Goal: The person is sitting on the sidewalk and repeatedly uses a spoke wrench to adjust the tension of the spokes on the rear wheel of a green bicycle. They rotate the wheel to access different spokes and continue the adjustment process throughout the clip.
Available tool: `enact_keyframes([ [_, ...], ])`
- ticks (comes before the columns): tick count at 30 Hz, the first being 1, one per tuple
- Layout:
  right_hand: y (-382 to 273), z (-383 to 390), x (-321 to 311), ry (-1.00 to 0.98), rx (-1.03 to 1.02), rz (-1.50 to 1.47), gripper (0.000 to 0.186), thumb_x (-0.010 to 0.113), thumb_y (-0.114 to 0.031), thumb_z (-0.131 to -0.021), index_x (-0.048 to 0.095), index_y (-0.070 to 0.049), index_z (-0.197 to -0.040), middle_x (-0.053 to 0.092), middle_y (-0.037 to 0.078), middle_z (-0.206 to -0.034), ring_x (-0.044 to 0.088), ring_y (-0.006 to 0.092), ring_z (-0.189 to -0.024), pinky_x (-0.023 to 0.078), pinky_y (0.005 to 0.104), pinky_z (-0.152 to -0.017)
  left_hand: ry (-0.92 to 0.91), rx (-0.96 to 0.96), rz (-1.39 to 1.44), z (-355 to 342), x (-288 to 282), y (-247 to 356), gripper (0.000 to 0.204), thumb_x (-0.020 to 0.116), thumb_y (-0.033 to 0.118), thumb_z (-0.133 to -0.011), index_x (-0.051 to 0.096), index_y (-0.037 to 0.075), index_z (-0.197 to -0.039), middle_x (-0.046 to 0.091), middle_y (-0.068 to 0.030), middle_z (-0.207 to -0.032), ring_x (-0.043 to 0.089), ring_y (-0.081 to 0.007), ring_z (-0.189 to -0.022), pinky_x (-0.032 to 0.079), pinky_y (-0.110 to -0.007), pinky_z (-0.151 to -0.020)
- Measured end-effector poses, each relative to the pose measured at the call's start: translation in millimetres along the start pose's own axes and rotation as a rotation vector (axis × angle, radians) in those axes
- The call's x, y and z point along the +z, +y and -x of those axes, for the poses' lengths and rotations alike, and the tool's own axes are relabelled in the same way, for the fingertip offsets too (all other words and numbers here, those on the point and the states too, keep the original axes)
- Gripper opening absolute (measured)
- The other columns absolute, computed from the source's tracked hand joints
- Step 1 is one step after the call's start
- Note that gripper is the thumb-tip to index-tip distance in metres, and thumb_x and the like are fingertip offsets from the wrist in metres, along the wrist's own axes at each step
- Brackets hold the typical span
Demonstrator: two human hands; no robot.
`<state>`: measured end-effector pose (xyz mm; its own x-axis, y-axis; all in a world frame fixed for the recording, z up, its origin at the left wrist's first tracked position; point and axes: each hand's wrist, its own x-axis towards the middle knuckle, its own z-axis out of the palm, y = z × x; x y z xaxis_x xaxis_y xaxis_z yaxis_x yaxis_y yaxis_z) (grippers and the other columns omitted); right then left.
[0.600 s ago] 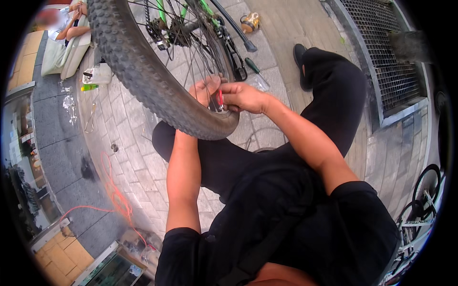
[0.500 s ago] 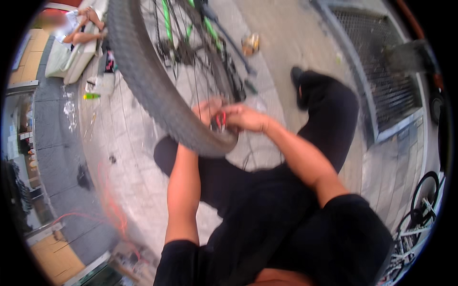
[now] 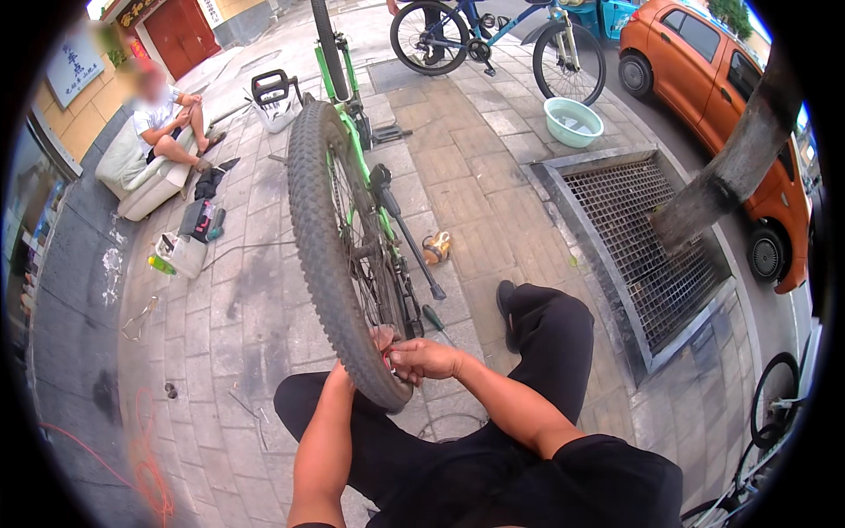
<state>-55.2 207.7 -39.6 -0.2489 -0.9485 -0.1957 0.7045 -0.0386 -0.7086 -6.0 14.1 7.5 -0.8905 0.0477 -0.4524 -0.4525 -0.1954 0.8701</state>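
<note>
A bicycle with a green frame point(image 3: 356, 157) stands upside down before me, its knobby tyre point(image 3: 321, 229) pointing toward my lap. At the near end of that wheel, my left hand point(image 3: 380, 337) reaches past the tyre to the rim and spokes, curled closed; the tyre hides part of it. From the other side my right hand point(image 3: 427, 359) meets it, fingers pinched on a small red tool point(image 3: 387, 359) at the rim. Most of the tool is covered by fingers. A screwdriver with a green handle point(image 3: 431, 315) lies on the paving beyond my right hand.
Left, a person point(image 3: 167, 123) sits on a pale sofa point(image 3: 145, 180), near a white container point(image 3: 182, 257). An orange cable point(image 3: 151, 484) lies lower left. Right are a metal grate point(image 3: 634, 238), a tree trunk point(image 3: 731, 176) and an orange car point(image 3: 695, 53). A green basin point(image 3: 572, 123) and blue bicycle point(image 3: 506, 35) stand beyond.
The view has tilted up, bringing the car, basin and blue bicycle into sight. Both hands stay at the wheel's near rim, and the red tool is now more covered by fingers.
</note>
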Motion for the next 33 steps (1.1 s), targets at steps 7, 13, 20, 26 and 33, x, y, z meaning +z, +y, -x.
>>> enact_keyframes([
  [7, 3.7, 2.9, -3.5, -0.063, 0.006, -0.208, 0.031, 0.063, -0.042, -0.103, 0.066, -0.011, -0.103, 0.065, 0.001, -0.081, 0.06, 0.0095, -0.062, 0.048, 0.0274, -0.054, 0.01, -0.074, 0.091, -7.9, -8.0, -14.5, 0.03, 0.07, 0.034, -0.098, 0.066, 0.004, -0.1, 0.064, -0.0039, -0.084, 0.064, -0.0172, -0.072, 0.055, -0.036, -0.061],
  [13, -5.9, -1.9, -2.7, -0.049, 0.002, -0.028, 0.029, 0.061, -0.036, -0.104, 0.067, -0.009, -0.112, 0.068, 0.001, -0.091, 0.064, 0.0108, -0.073, 0.052, 0.0281, -0.066, 0.024, -0.099, 0.038, 1.8, -2.7, -0.3, 0.03, 0.068, 0.033, -0.098, 0.065, 0.003, -0.098, 0.066, -0.0089, -0.079, 0.066, -0.0216, -0.063, 0.055, -0.039, -0.057],
  [20, 2.6, -4.7, -16.7, -0.07, -0.032, -0.026, 0.023, 0.061, -0.03, -0.105, 0.067, -0.008, -0.111, 0.067, 0.0, -0.097, 0.065, 0.0128, -0.085, 0.051, 0.031, -0.077, -0.01, -0.137, 0.112, -5.7, -0.2, -1.7, 0.029, 0.067, 0.031, -0.097, 0.063, 0.003, -0.096, 0.066, -0.0129, -0.076, 0.068, -0.0272, -0.063, 0.057, -0.042, -0.056],
  [26, 1.9, -3.3, -6.7, 0.006, -0.035, -0.022, 0.027, 0.062, -0.035, -0.104, 0.067, -0.009, -0.11, 0.065, -0.001, -0.09, 0.062, 0.0106, -0.079, 0.048, 0.0283, -0.072, -0.054, -0.142, 0.17, -0.3, 1.6, 6.9, 0.025, 0.068, 0.026, -0.096, 0.062, 0.001, -0.096, 0.066, -0.0154, -0.077, 0.068, -0.0321, -0.062, 0.057, -0.046, -0.056],
  [33, -4.5, 2.7, -2.7, -0.036, 0.013, -0.092, 0.028, 0.064, -0.039, -0.103, 0.066, -0.011, -0.108, 0.062, -0.002, -0.085, 0.059, 0.0111, -0.075, 0.045, 0.0273, -0.067, 0.028, -0.072, 0.193, -10.2, -5.5, -10.3, 0.021, 0.068, 0.017, -0.095, 0.064, -0.002, -0.101, 0.067, -0.0157, -0.082, 0.069, -0.0313, -0.063, 0.059, -0.045, -0.056],
])
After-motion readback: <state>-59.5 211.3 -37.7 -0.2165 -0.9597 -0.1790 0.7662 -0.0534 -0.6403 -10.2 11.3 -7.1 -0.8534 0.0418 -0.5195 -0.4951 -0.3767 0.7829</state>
